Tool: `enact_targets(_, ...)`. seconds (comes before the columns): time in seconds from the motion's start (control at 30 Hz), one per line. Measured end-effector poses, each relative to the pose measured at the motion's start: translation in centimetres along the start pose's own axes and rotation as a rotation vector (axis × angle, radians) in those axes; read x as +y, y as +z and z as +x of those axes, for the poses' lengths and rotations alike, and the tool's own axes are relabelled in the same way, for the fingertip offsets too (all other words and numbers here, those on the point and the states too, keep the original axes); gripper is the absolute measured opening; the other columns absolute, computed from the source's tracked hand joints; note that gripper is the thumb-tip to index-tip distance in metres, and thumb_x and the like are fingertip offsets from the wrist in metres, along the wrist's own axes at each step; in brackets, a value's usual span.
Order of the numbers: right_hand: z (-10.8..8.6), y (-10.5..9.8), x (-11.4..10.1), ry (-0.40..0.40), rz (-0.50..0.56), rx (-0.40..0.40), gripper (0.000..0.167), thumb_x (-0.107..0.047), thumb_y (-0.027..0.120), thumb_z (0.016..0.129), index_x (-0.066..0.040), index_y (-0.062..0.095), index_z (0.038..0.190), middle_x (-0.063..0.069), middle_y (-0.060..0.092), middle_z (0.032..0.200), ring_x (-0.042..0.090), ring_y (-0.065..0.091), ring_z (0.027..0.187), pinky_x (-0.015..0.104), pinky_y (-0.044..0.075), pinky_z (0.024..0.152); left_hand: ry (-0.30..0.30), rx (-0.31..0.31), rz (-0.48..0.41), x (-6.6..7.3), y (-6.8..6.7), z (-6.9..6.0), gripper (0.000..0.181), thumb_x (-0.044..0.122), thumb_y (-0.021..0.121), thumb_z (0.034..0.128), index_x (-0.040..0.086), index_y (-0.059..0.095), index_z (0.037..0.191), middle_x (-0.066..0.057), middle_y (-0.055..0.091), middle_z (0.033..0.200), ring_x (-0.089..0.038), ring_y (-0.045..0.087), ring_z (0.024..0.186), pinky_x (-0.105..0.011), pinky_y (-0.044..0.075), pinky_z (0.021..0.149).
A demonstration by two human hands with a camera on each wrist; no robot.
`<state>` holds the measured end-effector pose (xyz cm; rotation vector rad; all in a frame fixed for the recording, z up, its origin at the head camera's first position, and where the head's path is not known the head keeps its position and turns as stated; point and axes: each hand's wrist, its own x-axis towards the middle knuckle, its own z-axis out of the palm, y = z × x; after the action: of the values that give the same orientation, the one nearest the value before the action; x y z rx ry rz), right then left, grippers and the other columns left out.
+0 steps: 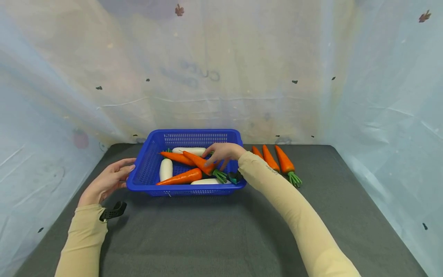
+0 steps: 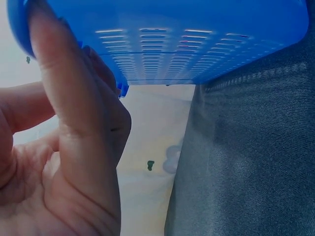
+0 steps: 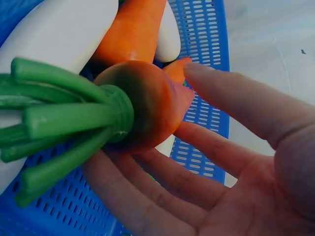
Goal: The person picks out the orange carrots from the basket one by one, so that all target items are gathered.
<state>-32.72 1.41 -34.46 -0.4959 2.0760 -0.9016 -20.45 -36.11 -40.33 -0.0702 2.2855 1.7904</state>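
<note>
A blue plastic basket holds several orange carrots and white radishes. At its left end my left hand touches the rim with extended fingers; in the left wrist view one fingertip is partly hidden at the rim. My right hand reaches over the basket's right half. Beneath it lies a carrot with green stalks, resting across other vegetables. The right fingers spread loosely along the carrot's side, and the thumb is extended near its far end. Another carrot and a white radish lie nearby in the basket.
Right of the basket, several carrots lie on the grey cloth-covered table, partly behind the right sleeve. Pale plastic sheeting encloses the back and sides. A black strap is at the left wrist.
</note>
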Motion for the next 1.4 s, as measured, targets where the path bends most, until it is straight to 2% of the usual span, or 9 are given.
enact_targets(0.37,0.2,0.1,0.0,0.028,-0.014,-0.002,0.055,-0.01,0.071,0.087,-0.012,0.05,0.139,0.015,0.044,0.137,0.027,0.062,0.102,0.039,0.056,0.071,-0.004,-0.004,-0.012,-0.2,0.1,0.2,0.074,0.042,0.051,0.0975,0.006,0.016,0.152,-0.002,0.063,0.109,-0.021,0.066,0.092,-0.04,0.054,0.077)
enact_targets(0.73,0.2,0.2,0.1,0.038,-0.042,0.014,0.056,-0.007,0.074,0.084,-0.012,0.053,0.135,0.012,0.05,0.128,0.022,0.064,0.094,0.039,0.056,0.072,0.008,-0.02,-0.029,-0.3,0.1,0.3,0.072,0.04,0.05,0.0987,0.005,0.016,0.151,-0.002,0.064,0.108,-0.021,0.066,0.091,-0.04,0.054,0.077)
enact_targets(1.0,-0.4,-0.3,0.5,-0.008,-0.032,-0.018,0.057,-0.006,0.073,0.085,-0.011,0.05,0.136,0.012,0.059,0.116,0.022,0.065,0.094,0.041,0.055,0.075,0.008,-0.017,-0.013,-0.2,0.1,0.4,0.072,0.041,0.05,0.0982,0.006,0.017,0.152,-0.003,0.064,0.109,-0.022,0.066,0.091,-0.04,0.054,0.077)
enact_targets(1.27,-1.5,-1.2,0.7,-0.079,0.042,-0.017,0.055,-0.007,0.071,0.087,-0.014,0.049,0.137,0.013,0.061,0.117,0.023,0.064,0.098,0.042,0.055,0.076,0.018,-0.011,-0.001,-0.3,0.1,0.3,0.073,0.042,0.05,0.098,0.005,0.017,0.151,-0.004,0.063,0.111,-0.021,0.066,0.092,-0.039,0.054,0.078)
enact_targets(1.4,-2.1,-1.9,0.9,-0.108,0.089,0.01,0.055,-0.009,0.071,0.087,-0.014,0.049,0.137,0.012,0.061,0.118,0.023,0.064,0.1,0.043,0.054,0.079,0.022,-0.005,0.012,-0.3,-0.1,0.1,0.074,0.044,0.05,0.0975,0.005,0.017,0.151,-0.004,0.061,0.114,-0.021,0.065,0.094,-0.039,0.054,0.079)
